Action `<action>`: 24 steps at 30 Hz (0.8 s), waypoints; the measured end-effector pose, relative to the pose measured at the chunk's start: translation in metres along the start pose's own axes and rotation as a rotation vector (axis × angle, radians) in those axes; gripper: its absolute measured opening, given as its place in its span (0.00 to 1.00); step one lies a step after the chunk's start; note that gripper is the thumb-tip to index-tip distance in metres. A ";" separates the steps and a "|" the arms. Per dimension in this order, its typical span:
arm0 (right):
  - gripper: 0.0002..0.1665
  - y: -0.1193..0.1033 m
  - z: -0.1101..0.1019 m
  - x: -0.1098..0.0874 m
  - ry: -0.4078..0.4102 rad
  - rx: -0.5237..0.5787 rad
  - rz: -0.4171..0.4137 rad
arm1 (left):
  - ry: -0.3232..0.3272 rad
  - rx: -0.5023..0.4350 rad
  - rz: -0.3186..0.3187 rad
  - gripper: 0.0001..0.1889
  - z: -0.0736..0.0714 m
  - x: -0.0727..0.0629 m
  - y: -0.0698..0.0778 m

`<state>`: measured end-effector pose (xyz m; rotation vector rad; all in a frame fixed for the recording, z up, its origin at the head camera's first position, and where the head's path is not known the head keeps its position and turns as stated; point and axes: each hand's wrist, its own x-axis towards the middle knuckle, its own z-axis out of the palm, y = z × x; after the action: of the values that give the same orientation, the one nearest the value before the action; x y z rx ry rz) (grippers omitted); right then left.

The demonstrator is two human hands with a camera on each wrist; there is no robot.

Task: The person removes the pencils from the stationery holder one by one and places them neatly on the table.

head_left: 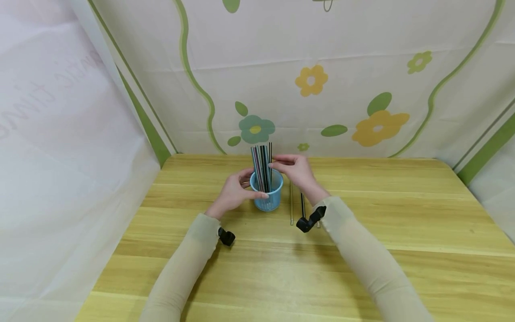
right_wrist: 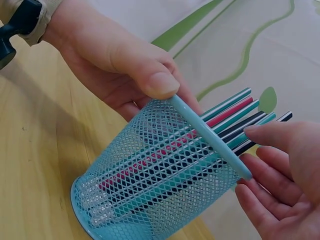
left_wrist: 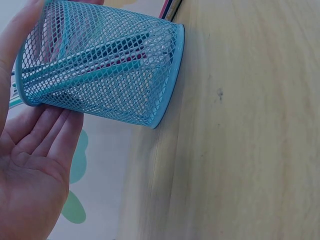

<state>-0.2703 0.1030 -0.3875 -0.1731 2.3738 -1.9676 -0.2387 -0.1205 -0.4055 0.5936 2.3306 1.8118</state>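
A blue mesh cup (head_left: pixel 267 195) stands on the wooden table (head_left: pixel 362 250) and holds several upright straws (head_left: pixel 261 163), teal, pink and black. My left hand (head_left: pixel 237 192) grips the cup from its left side, thumb across the front and on the rim in the right wrist view. In the left wrist view the cup (left_wrist: pixel 100 70) lies against the left hand's (left_wrist: pixel 35 165) fingers and palm. My right hand (head_left: pixel 287 169) is at the straw tops, its fingertips pinching a dark straw (head_left: pixel 270 156). In the right wrist view the right hand's fingers (right_wrist: pixel 280 170) meet the straw ends (right_wrist: pixel 235 112) above the cup (right_wrist: pixel 160 185).
Two loose straws lie on the table right of the cup, a pale one (head_left: pixel 291 205) and a black one (head_left: pixel 302 203). A flowered backdrop (head_left: pixel 310 80) closes the back and a white sheet (head_left: pixel 60 134) hangs on the left. Bare table lies in front.
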 end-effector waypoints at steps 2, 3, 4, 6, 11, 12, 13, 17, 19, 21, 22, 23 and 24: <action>0.24 0.001 0.002 0.001 0.008 0.003 -0.002 | 0.003 0.001 0.003 0.40 0.000 -0.001 0.001; 0.24 0.001 0.003 0.001 0.011 0.003 -0.003 | 0.004 0.000 0.004 0.39 0.000 -0.001 0.000; 0.23 0.001 0.003 0.001 0.015 0.005 -0.005 | 0.004 0.003 0.001 0.39 0.000 -0.001 0.000; 0.23 0.002 0.004 0.002 0.021 0.004 -0.005 | 0.003 0.004 0.000 0.39 0.000 -0.001 0.001; 0.21 0.002 0.006 0.002 0.034 0.006 -0.018 | -0.001 0.004 -0.002 0.39 0.000 -0.001 0.000; 0.21 0.002 0.006 0.002 0.036 0.005 -0.021 | -0.002 0.003 -0.003 0.39 0.000 -0.001 0.000; 0.21 0.002 0.007 0.002 0.036 0.006 -0.023 | -0.002 0.002 -0.003 0.39 0.000 -0.001 0.000; 0.20 0.003 0.008 0.002 0.041 -0.007 -0.030 | -0.002 0.006 -0.002 0.39 0.000 -0.001 0.000; 0.20 0.003 0.008 0.002 0.044 -0.013 -0.031 | -0.001 0.008 0.001 0.40 0.001 -0.001 0.001; 0.20 0.003 0.008 0.002 0.046 -0.016 -0.031 | 0.000 0.008 0.007 0.39 0.001 -0.001 0.001; 0.20 0.004 0.008 0.003 0.046 -0.017 -0.031 | 0.000 0.008 0.008 0.39 0.001 -0.001 0.001; 0.20 0.004 0.008 0.003 0.046 -0.017 -0.032 | 0.000 0.008 0.008 0.39 0.000 -0.001 0.001; 0.20 0.004 0.009 0.003 0.045 -0.017 -0.033 | 0.001 0.007 0.008 0.39 0.000 0.000 0.000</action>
<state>-0.2722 0.0950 -0.3927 -0.1710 2.4315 -1.9872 -0.2380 -0.1203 -0.4053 0.6033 2.3401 1.8084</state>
